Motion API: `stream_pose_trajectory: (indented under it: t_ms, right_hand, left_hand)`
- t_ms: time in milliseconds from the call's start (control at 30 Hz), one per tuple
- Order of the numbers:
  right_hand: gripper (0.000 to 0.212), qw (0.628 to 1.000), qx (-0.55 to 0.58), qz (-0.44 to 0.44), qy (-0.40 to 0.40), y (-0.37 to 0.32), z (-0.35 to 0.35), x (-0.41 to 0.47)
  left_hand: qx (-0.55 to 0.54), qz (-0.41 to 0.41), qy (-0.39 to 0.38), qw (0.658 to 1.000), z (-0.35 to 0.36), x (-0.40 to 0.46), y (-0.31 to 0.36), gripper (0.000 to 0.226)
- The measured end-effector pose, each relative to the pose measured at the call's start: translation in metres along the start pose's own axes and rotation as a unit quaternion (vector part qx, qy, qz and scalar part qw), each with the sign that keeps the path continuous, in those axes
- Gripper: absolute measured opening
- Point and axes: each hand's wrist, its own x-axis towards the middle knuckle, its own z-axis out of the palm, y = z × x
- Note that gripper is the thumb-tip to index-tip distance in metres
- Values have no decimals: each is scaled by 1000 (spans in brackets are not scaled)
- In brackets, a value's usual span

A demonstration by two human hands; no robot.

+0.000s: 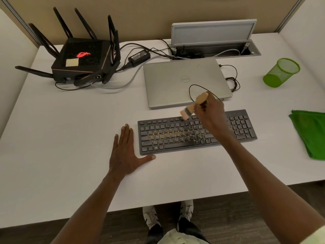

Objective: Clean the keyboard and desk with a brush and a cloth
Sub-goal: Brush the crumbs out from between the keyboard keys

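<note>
Overhead, white desk [70, 138], beige partitions; left hand [125, 152] flat on desk, right hand [209, 114] gripping brush [192, 107] above keyboard [175, 138].

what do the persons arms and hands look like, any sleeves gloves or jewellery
Both forearms are bare to the frame's edge. The left hand and right hand show no gloves, rings, watch or bracelets. A pale sleeve edge shows at the lower right corner.
</note>
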Motion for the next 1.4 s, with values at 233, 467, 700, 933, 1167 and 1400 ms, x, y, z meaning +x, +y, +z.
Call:
stream_pose_trajectory:
  t_ms: [233, 467, 700, 933, 1167, 1400]
  right_hand:
    - [11, 994, 82, -44, -48, -45, 51, -5]
    - [9, 992, 106, -30, -55, -72, 91, -8]
    - [9, 994, 97, 15, -41, -85, 119, -12]
    - [14, 996, 74, 51, -18, -77, 118, -12]
    - [18, 996, 44, 79, 5, -51, 92, -5]
    - [15, 994, 34, 100, 34, -14, 54, 1]
  left_hand:
    - [-2, 4, 3, 1000, 1, 0, -1, 145]
    - [2, -2, -7, 1000, 0, 1, -1, 146]
    - [2, -1, -4, 1000, 1, 2, -1, 146]
    - [-8, 2, -3, 1000, 2, 1, -1, 146]
    - [-3, -4, -8, 1000, 0, 1, -1, 147]
    - [-5, 0, -1, 1000, 0, 0, 0, 146]
